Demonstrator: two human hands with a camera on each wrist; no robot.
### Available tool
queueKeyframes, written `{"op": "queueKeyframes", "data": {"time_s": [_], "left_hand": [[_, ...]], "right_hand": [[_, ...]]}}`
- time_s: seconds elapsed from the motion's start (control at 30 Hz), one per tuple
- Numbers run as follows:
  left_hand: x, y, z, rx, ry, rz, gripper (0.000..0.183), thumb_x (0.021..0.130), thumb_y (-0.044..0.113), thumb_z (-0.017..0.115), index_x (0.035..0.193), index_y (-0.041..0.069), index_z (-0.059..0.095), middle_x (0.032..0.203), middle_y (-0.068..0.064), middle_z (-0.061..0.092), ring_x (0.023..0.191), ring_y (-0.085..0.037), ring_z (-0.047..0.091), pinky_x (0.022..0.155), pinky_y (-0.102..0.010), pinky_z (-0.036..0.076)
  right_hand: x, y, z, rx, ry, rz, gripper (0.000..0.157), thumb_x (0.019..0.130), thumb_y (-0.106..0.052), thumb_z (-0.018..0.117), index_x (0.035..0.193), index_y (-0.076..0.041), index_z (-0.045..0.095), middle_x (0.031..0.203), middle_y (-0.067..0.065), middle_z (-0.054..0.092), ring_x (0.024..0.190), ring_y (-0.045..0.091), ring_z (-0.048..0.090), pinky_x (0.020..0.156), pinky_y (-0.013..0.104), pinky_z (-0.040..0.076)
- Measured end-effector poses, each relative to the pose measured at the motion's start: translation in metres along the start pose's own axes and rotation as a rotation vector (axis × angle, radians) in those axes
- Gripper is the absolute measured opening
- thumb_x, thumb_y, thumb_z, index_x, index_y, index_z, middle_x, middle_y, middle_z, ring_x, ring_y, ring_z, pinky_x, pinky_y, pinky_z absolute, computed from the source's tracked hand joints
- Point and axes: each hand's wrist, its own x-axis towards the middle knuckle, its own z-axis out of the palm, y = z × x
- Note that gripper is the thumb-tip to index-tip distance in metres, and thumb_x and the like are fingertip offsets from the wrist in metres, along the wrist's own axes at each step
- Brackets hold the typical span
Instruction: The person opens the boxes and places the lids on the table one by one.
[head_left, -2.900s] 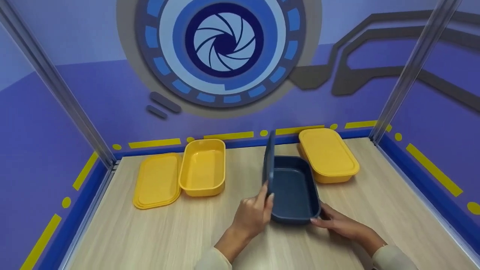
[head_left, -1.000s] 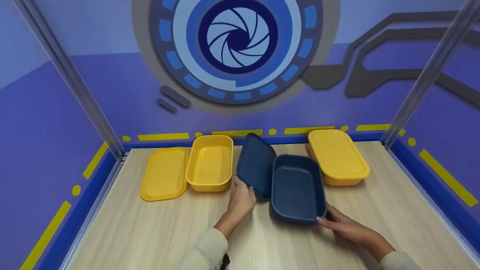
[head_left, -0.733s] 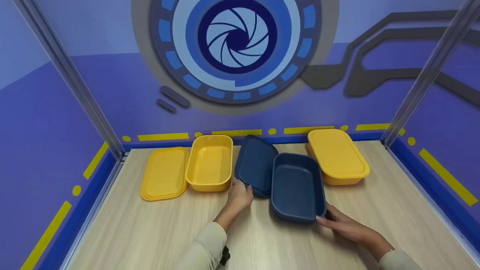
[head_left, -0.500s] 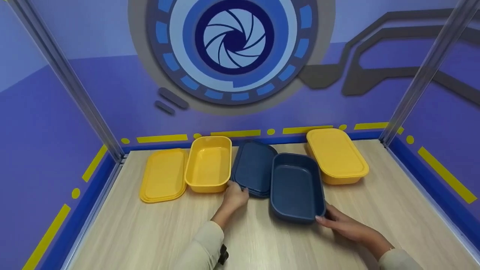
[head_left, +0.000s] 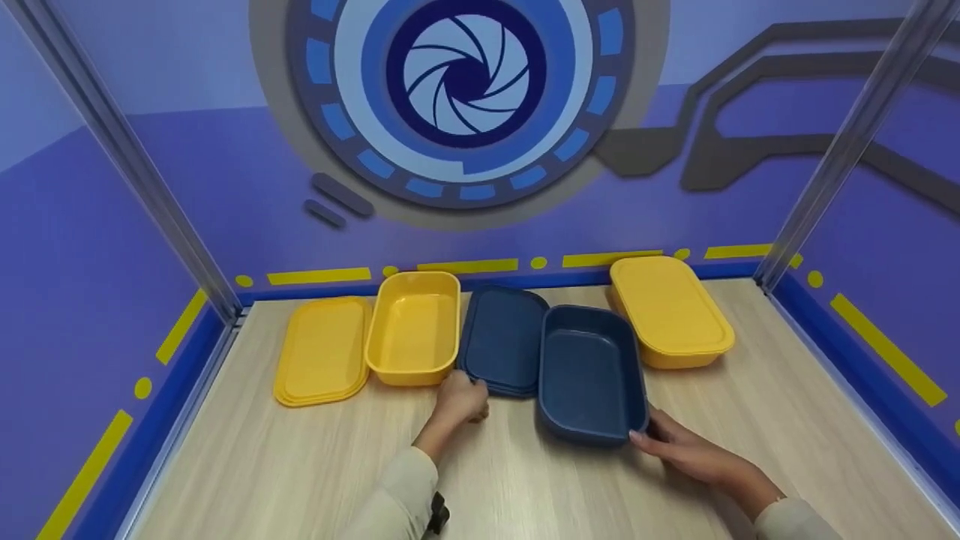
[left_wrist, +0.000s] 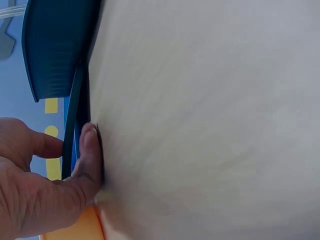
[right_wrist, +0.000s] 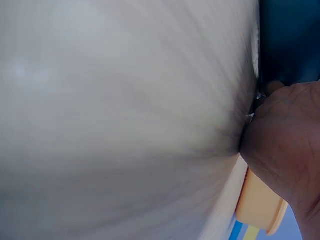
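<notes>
An open dark blue food container (head_left: 592, 382) stands right of centre on the table, with no lid on it. My right hand (head_left: 690, 450) holds its near right corner, thumb at the rim and fingers along the side wall. Left of the container is its dark blue lid (head_left: 504, 341), nearly flat on the table. My left hand (head_left: 457, 401) pinches the lid's near left corner. In the left wrist view the lid (left_wrist: 72, 125) appears edge-on, one digit on its upper face and others between it and the table.
An open yellow container (head_left: 414, 330) stands left of the blue lid, with a yellow lid (head_left: 324, 351) lying beside it. At the back right is a yellow container with its lid on (head_left: 671, 307). Purple walls (head_left: 187, 187) enclose the wooden table (head_left: 315, 465).
The blue lid was raised upright at the container's left side; my left hand has brought it left and lowered it down beside the container. My right hand keeps its hold on the container's corner.
</notes>
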Motion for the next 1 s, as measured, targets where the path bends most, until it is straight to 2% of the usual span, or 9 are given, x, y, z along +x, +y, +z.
{"op": "queueKeyframes", "data": {"time_s": [0.07, 0.27, 0.37, 0.6, 0.8, 1.0], "left_hand": [[-0.001, -0.003, -0.002, -0.067, -0.030, -0.025, 0.024, 0.098, 0.014, 0.045, 0.094, -0.004, 0.061, 0.068, -0.011, 0.070, 0.058, -0.018, 0.068, 0.055, -0.029, 0.056], [-0.003, -0.008, -0.009, -0.169, -0.085, -0.122, 0.033, 0.103, 0.015, 0.039, 0.117, -0.011, 0.052, 0.079, -0.016, 0.074, 0.061, -0.019, 0.072, 0.061, -0.033, 0.060], [-0.003, -0.011, -0.012, -0.202, -0.097, -0.141, 0.036, 0.103, 0.015, 0.037, 0.122, -0.013, 0.049, 0.080, -0.018, 0.075, 0.063, -0.021, 0.074, 0.061, -0.033, 0.060], [-0.002, -0.014, -0.014, -0.195, -0.086, -0.154, 0.039, 0.104, 0.019, 0.035, 0.117, -0.014, 0.052, 0.077, -0.017, 0.074, 0.063, -0.023, 0.074, 0.058, -0.034, 0.060], [0.003, -0.015, -0.012, -0.170, -0.062, -0.195, 0.044, 0.105, 0.022, 0.037, 0.127, -0.015, 0.047, 0.072, -0.016, 0.074, 0.058, -0.023, 0.073, 0.055, -0.034, 0.059], [0.005, -0.014, -0.010, -0.166, -0.053, -0.199, 0.039, 0.105, 0.021, 0.039, 0.120, -0.013, 0.051, 0.070, -0.016, 0.074, 0.057, -0.023, 0.073, 0.053, -0.034, 0.059]], "right_hand": [[0.000, 0.000, 0.000, -0.001, -0.006, -0.008, 0.078, 0.106, -0.036, 0.044, 0.160, -0.021, -0.009, 0.168, 0.015, -0.009, 0.155, 0.038, -0.008, 0.120, 0.065, -0.002], [0.002, 0.001, 0.000, -0.015, -0.020, -0.037, 0.076, 0.107, -0.034, 0.042, 0.160, -0.019, -0.011, 0.168, 0.015, -0.011, 0.155, 0.038, -0.009, 0.119, 0.065, -0.002], [0.001, 0.001, 0.001, -0.020, -0.005, -0.029, 0.076, 0.107, -0.035, 0.043, 0.160, -0.021, -0.009, 0.168, 0.015, -0.009, 0.155, 0.038, -0.007, 0.120, 0.065, -0.001], [0.001, 0.001, 0.003, -0.016, 0.007, -0.022, 0.076, 0.106, -0.035, 0.045, 0.161, -0.022, -0.007, 0.169, 0.015, -0.007, 0.155, 0.038, -0.005, 0.119, 0.066, -0.001], [0.003, 0.001, 0.003, -0.019, 0.000, -0.017, 0.077, 0.106, -0.036, 0.044, 0.160, -0.021, -0.009, 0.169, 0.014, -0.008, 0.155, 0.036, -0.006, 0.120, 0.064, -0.001], [0.003, 0.000, 0.000, -0.015, -0.003, -0.028, 0.077, 0.106, -0.035, 0.043, 0.160, -0.022, -0.010, 0.169, 0.012, -0.008, 0.155, 0.034, -0.005, 0.120, 0.063, -0.001]]}}
